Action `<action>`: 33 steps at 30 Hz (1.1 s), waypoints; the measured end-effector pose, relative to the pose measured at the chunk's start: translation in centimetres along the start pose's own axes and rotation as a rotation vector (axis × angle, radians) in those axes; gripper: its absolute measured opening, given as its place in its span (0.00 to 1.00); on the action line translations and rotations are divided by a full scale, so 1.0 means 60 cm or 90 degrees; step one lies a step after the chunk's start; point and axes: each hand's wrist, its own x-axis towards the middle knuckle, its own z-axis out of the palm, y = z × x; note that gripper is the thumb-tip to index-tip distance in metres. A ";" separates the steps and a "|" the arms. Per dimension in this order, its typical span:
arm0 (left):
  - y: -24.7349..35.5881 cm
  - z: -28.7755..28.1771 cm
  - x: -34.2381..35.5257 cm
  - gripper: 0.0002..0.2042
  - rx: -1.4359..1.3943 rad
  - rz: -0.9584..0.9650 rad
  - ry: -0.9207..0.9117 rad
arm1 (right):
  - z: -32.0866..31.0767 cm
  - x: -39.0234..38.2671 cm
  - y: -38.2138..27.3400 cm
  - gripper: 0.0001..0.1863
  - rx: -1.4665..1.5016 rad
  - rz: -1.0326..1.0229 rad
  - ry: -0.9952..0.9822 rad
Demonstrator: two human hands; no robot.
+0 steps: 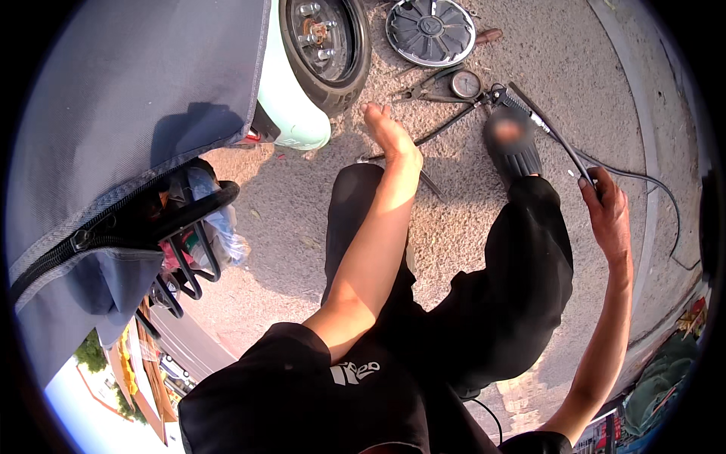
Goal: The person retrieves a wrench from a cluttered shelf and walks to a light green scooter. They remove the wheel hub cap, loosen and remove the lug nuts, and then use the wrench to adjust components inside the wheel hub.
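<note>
My left hand (391, 136) is held out in front of the wheel's black tyre (355, 57), empty, with its fingers stretched and apart. The wheel sits under a pale mint-green fender (302, 125). On the right, the fingers of my right hand (609, 214) are closed round the lower end of a long, thin black bar (561, 140). Its upper end reaches the ground tools beside my shoe (514, 144). There lie a round pressure gauge (465, 83) and dark pliers (420, 91).
A round black and silver wheel cover (431, 30) lies beyond the tools, near a brown handle (489, 35). A black hose (665, 193) curves over the pavement at right. Grey fabric (136, 76) and a black rack (200, 250) fill the left side.
</note>
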 end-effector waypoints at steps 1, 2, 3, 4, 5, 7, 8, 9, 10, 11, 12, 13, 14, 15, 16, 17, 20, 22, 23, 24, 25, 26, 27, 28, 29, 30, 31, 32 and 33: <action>0.004 -0.006 -0.015 0.35 0.092 0.017 -0.058 | -0.009 -0.056 0.006 0.14 0.030 0.055 0.012; 0.023 -0.011 -0.028 0.32 0.173 0.040 -0.154 | -0.029 -0.116 0.017 0.13 0.029 0.092 0.028; 0.048 -0.011 -0.037 0.28 0.247 0.065 -0.251 | -0.052 -0.165 0.028 0.11 0.026 0.125 0.046; 0.067 -0.012 -0.038 0.24 0.325 0.091 -0.279 | -0.080 -0.192 0.033 0.10 -0.008 0.144 0.033; 0.088 -0.021 -0.037 0.23 0.357 0.095 -0.318 | -0.109 -0.212 0.034 0.09 -0.045 0.157 0.018; 0.123 -0.024 -0.029 0.22 0.481 0.122 -0.413 | -0.157 -0.218 0.030 0.08 -0.065 0.143 0.021; 0.142 -0.038 -0.032 0.22 0.538 0.145 -0.444 | -0.171 -0.202 0.017 0.08 -0.097 0.108 0.013; 0.170 -0.047 -0.034 0.22 0.596 0.188 -0.464 | -0.175 -0.170 0.001 0.08 -0.119 0.057 0.014; 0.181 -0.071 -0.024 0.23 0.622 0.222 -0.460 | -0.165 -0.132 -0.024 0.09 -0.109 0.025 -0.004; 0.192 -0.099 -0.009 0.23 0.628 0.208 -0.470 | -0.144 -0.087 -0.054 0.10 -0.105 -0.015 -0.018; 0.191 -0.136 0.021 0.23 0.681 0.253 -0.478 | -0.118 -0.036 -0.079 0.11 -0.121 -0.054 -0.030; 0.200 -0.135 -0.009 0.23 0.747 0.238 -0.534 | -0.087 -0.004 -0.096 0.13 -0.146 -0.056 -0.055; 0.202 -0.164 -0.013 0.23 0.845 0.308 -0.525 | -0.042 0.035 -0.124 0.14 -0.169 -0.089 -0.074; 0.198 -0.191 -0.010 0.22 0.940 0.371 -0.514 | 0.004 0.065 -0.156 0.15 -0.198 -0.122 -0.092; 0.183 -0.207 -0.003 0.22 1.008 0.371 -0.542 | 0.050 0.083 -0.172 0.14 -0.248 -0.145 -0.105; 0.178 -0.223 0.001 0.21 1.083 0.367 -0.564 | 0.096 0.099 -0.183 0.13 -0.293 -0.172 -0.119; 0.177 -0.302 -0.010 0.22 1.202 0.283 -0.591 | 0.213 0.122 -0.205 0.13 -0.214 -0.307 -0.209; 0.187 -0.348 -0.002 0.23 1.255 0.225 -0.614 | 0.282 0.144 -0.207 0.14 -0.185 -0.339 -0.259; 0.196 -0.377 -0.001 0.23 1.275 0.218 -0.609 | 0.314 0.145 -0.211 0.14 -0.168 -0.355 -0.288; 0.209 -0.403 0.000 0.22 1.286 0.207 -0.598 | 0.339 0.145 -0.217 0.16 -0.158 -0.391 -0.271; 0.221 -0.423 -0.004 0.22 1.294 0.195 -0.595 | 0.366 0.139 -0.220 0.17 -0.126 -0.359 -0.288; 0.216 -0.449 0.006 0.21 1.316 0.154 -0.601 | 0.408 0.143 -0.220 0.18 -0.110 -0.313 -0.328; 0.228 -0.453 0.001 0.20 1.347 0.155 -0.595 | 0.415 0.137 -0.224 0.18 -0.091 -0.271 -0.330; 0.241 -0.456 -0.002 0.20 1.378 0.155 -0.589 | 0.415 0.119 -0.239 0.18 -0.036 -0.173 -0.393; 0.254 -0.442 -0.003 0.19 1.387 0.181 -0.583 | 0.422 0.122 -0.218 0.17 0.019 -0.118 -0.416; 0.264 -0.436 -0.005 0.18 1.403 0.190 -0.573 | 0.413 0.107 -0.230 0.17 -0.046 -0.127 -0.411; 0.269 -0.432 -0.001 0.17 1.387 0.208 -0.560 | 0.410 0.089 -0.237 0.16 -0.107 -0.129 -0.406; 0.274 -0.425 0.011 0.17 1.369 0.242 -0.551 | 0.403 0.081 -0.243 0.16 -0.130 -0.140 -0.410; 0.274 -0.418 0.020 0.18 1.347 0.324 -0.511 | 0.400 0.082 -0.244 0.16 -0.145 -0.152 -0.416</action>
